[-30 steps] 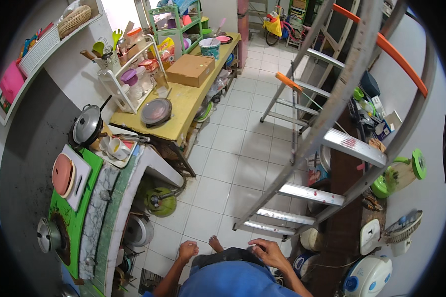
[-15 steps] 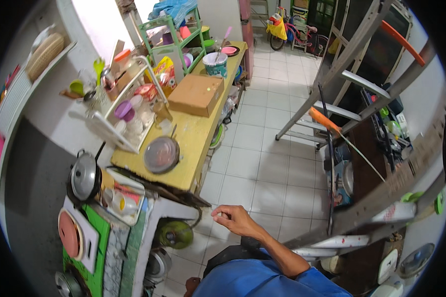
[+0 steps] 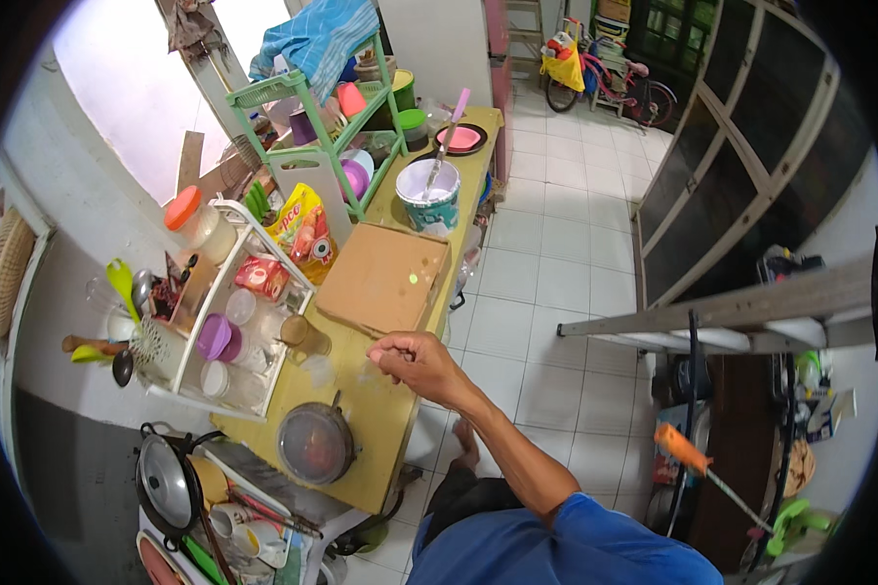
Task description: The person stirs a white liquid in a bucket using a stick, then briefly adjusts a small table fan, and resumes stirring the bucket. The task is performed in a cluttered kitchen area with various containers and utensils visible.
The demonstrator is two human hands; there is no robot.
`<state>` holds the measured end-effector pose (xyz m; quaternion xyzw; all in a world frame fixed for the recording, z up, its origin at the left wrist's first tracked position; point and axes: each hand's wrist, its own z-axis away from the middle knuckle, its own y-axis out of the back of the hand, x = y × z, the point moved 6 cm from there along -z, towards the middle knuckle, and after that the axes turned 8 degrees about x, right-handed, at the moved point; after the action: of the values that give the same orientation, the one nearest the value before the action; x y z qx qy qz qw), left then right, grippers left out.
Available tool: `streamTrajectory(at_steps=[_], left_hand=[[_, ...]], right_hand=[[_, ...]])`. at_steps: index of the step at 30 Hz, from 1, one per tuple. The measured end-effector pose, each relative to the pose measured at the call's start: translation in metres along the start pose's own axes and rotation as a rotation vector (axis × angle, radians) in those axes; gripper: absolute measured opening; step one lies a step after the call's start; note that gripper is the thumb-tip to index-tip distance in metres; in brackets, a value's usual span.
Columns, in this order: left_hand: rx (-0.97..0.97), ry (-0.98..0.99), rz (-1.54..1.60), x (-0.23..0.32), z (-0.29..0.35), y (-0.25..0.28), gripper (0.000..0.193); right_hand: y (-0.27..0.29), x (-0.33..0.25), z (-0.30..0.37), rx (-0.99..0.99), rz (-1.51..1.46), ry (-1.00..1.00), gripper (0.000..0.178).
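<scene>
My right hand (image 3: 410, 367) reaches over the edge of the yellow table (image 3: 293, 385), its fingers curled together. Whether something small sits in them I cannot make out. Just beyond the hand lies a closed brown cardboard box (image 3: 380, 276). Nearer, on the left, is a round lidded container (image 3: 315, 444) with a see-through lid. A brownish plastic cup (image 3: 303, 336) stands between the box and a white rack (image 3: 190, 356) of jars and cups. My left hand is out of view.
A white-and-teal bucket (image 3: 429, 200) with a long-handled tool stands behind the box, beside a green shelf (image 3: 346, 146). At the lower left is a lidded wok (image 3: 166, 483). A ladder (image 3: 751, 317) and an orange-handled tool (image 3: 681, 448) are on the right, beyond the tiled floor (image 3: 517, 292).
The view has moved forward along the table. My right hand has come from over the floor to the table edge by the box. The ladder has slid toward the right rim.
</scene>
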<state>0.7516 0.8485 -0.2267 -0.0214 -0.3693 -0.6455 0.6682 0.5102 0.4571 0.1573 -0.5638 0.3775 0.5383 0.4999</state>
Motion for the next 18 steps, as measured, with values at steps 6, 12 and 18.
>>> streamTrajectory(at_steps=[6, 12, 18], left_hand=[[-0.012, -0.032, 0.303, 0.091, -0.03, -0.027, 0.021], [0.053, -0.468, 0.4, 0.438, 0.027, -0.06, 0.018], [0.032, -0.806, 0.399, 0.659, -0.026, -0.138, 0.026]], right_hand=[[0.046, -0.003, -0.13, -0.011, 0.348, 0.163, 0.026], [0.161, -0.052, -0.249, 0.089, 0.889, 0.478, 0.017], [0.241, -0.075, -0.384, 0.011, 1.305, 0.572, 0.023]])
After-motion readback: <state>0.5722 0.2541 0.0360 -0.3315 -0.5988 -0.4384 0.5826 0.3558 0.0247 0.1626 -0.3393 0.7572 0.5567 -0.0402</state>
